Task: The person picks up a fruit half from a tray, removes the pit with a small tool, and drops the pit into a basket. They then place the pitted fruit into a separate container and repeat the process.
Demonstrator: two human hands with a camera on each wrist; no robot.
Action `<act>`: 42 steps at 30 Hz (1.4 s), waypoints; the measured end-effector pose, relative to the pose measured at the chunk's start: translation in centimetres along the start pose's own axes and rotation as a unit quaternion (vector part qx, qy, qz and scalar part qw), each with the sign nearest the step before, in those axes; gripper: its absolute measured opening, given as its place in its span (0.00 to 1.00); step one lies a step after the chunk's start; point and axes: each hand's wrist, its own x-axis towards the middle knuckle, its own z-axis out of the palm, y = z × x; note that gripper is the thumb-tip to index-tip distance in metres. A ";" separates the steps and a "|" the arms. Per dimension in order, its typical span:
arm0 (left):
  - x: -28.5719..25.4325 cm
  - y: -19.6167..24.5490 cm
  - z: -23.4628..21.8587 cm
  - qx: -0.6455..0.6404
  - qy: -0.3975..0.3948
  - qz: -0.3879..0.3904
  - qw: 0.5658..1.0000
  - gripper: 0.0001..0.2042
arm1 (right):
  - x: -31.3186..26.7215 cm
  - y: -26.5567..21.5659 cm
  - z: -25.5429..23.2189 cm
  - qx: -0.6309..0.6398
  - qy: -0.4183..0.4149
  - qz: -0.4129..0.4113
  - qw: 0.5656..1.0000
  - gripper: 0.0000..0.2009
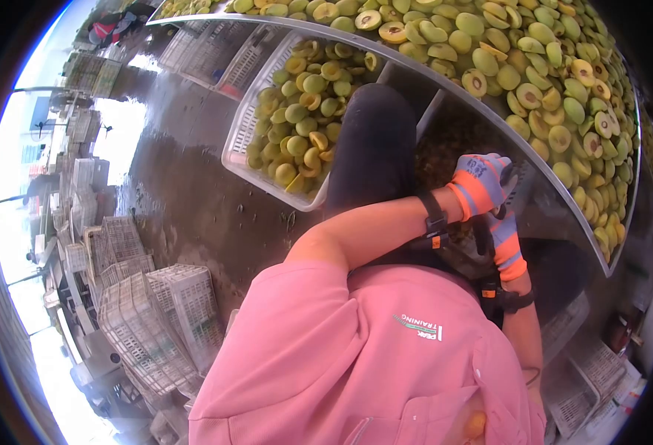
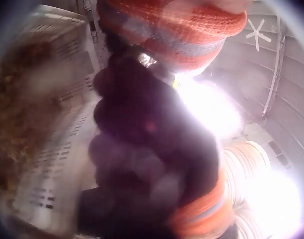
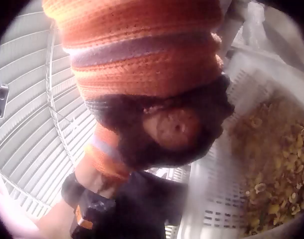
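Observation:
My left hand (image 1: pixel 482 184), in an orange and grey glove with dark palm side, is curled close above my right hand (image 1: pixel 506 236), gloved alike. In the right wrist view, a round brownish fruit half (image 3: pixel 174 127) with a dark spot sits among dark glove fingers where the hands meet. The left wrist view shows the right hand as a dark, shadowed fist; I cannot tell what lies inside it. Both hands are over a white slotted crate (image 3: pixel 212 199) of brownish-yellow pieces (image 3: pixel 276 184), between the person's knees.
A metal-rimmed table (image 1: pixel 445 80) heaped with halved green fruit (image 1: pixel 534 96) curves ahead and right. By the left knee, a white crate (image 1: pixel 239 144) holds more green halves (image 1: pixel 297 115). Stacked crates (image 1: pixel 148 326) stand left on the wet floor (image 1: pixel 185 163); another crate (image 1: pixel 575 393) lies lower right.

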 end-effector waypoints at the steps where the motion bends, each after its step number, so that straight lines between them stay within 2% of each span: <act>1: -0.1 -0.2 0.2 0.017 0.034 0.042 0.998 0.13 | 0.5 -1.0 -0.7 0.071 -0.009 0.021 0.997 0.09; 2: 0.1 -0.3 0.3 0.047 0.044 0.074 0.995 0.13 | 0.9 -1.5 -1.1 0.142 -0.018 0.042 0.989 0.09; 6: 0.0 0.5 -2.9 0.102 -0.086 0.218 0.967 0.17 | -0.7 -1.6 -2.3 0.253 -0.065 0.135 0.956 0.09; 7: 0.1 0.5 -2.8 0.051 -0.094 0.208 0.972 0.17 | -0.9 -1.6 -2.7 0.297 -0.085 0.164 0.937 0.10; 9: 0.2 0.5 -2.6 -0.051 -0.110 0.186 0.975 0.16 | -0.9 -2.1 -3.7 0.435 -0.120 0.259 0.854 0.11; 11: -0.2 0.5 -2.6 -0.144 -0.157 0.136 0.968 0.14 | -1.1 -3.2 -5.0 0.604 -0.137 0.380 0.687 0.11; 12: -0.3 0.6 -2.7 -0.189 -0.182 0.112 0.958 0.14 | -1.3 -3.3 -4.9 0.583 -0.130 0.366 0.714 0.11; 14: -0.2 0.8 -2.7 -0.198 -0.179 0.116 0.957 0.12 | -1.5 -3.4 -4.9 0.536 -0.116 0.334 0.767 0.11; 17: -0.9 1.7 -3.9 -0.231 -0.169 0.084 0.955 0.11 | -0.8 -5.0 -5.3 0.555 -0.092 0.369 0.740 0.12; 18: -1.1 2.1 -4.2 -0.245 -0.164 0.069 0.953 0.10 | -1.2 -4.7 -5.1 0.600 -0.108 0.344 0.714 0.12; 21: -1.1 1.9 -3.5 -0.180 -0.042 0.246 0.951 0.09 | -2.1 -3.9 -4.7 0.712 -0.139 0.280 0.629 0.14; 23: -1.4 2.3 -3.0 -0.352 -0.086 0.144 0.921 0.09 | -2.5 -4.2 -4.6 0.764 -0.141 0.263 0.572 0.14; 24: -1.6 2.6 -2.6 -0.434 -0.107 0.091 0.890 0.09 | -2.5 -3.9 -4.1 0.801 -0.171 0.212 0.533 0.14; 26: -1.6 2.8 -0.9 -0.577 -0.074 -0.023 0.813 0.10 | -2.4 -2.9 -2.8 0.859 -0.227 0.104 0.446 0.13; 27: -1.6 2.9 -0.3 -0.639 -0.057 -0.079 0.763 0.10 | -2.2 -3.7 -3.3 0.840 -0.181 0.142 0.492 0.11; 28: -2.0 3.1 -1.2 -0.625 -0.039 -0.037 0.778 0.11 | -1.9 -5.2 -3.9 0.815 -0.134 0.179 0.534 0.10; 29: -2.1 2.9 -2.3 -0.522 -0.007 -0.026 0.852 0.10 | -1.8 -6.1 -4.3 0.787 -0.085 0.215 0.572 0.10; 30: -2.0 2.9 -4.5 -0.409 0.025 -0.014 0.912 0.10 | -1.2 -5.9 -4.4 0.707 -0.099 0.252 0.653 0.11; 31: -2.2 2.5 -6.7 -0.289 0.059 -0.003 0.955 0.10 | -0.2 -5.3 -4.4 0.616 -0.115 0.284 0.726 0.11; 32: -2.6 1.6 -8.7 -0.260 0.133 0.005 0.956 0.10 | 0.5 -4.8 -4.5 0.514 -0.131 0.310 0.789 0.12; 33: -3.0 0.6 -10.9 -0.228 0.206 0.016 0.952 0.10 | -0.2 -2.2 -2.7 0.284 -0.088 0.241 0.924 0.13; 34: -3.6 -0.7 -13.5 -0.211 0.223 -0.004 0.952 0.09 | -1.5 1.9 0.7 0.033 -0.034 0.154 0.987 0.13; 35: -4.3 -2.1 -16.1 -0.194 0.239 -0.025 0.951 0.10 | -2.2 4.1 2.7 -0.221 0.024 0.057 0.973 0.14; 36: -4.7 -6.2 -17.5 -0.161 0.295 -0.022 0.942 0.11 | -0.6 -0.1 0.9 -0.097 -0.066 0.258 0.959 0.22; 38: -6.0 -12.8 -20.0 -0.225 0.397 -0.085 0.886 0.13 | -0.1 -0.3 0.9 0.039 -0.064 0.296 0.952 0.20; 39: -6.9 -14.8 -21.3 -0.316 0.439 -0.150 0.828 0.13 | 0.2 -0.3 1.0 0.105 -0.063 0.313 0.942 0.19; 41: -9.8 -22.0 -22.3 -0.209 0.460 -0.230 0.832 0.17 | 0.4 0.0 1.4 0.052 -0.060 0.293 0.953 0.18; 42: -11.6 -25.5 -22.6 -0.117 0.425 -0.310 0.843 0.19 | 0.2 0.1 1.6 0.026 -0.057 0.288 0.956 0.17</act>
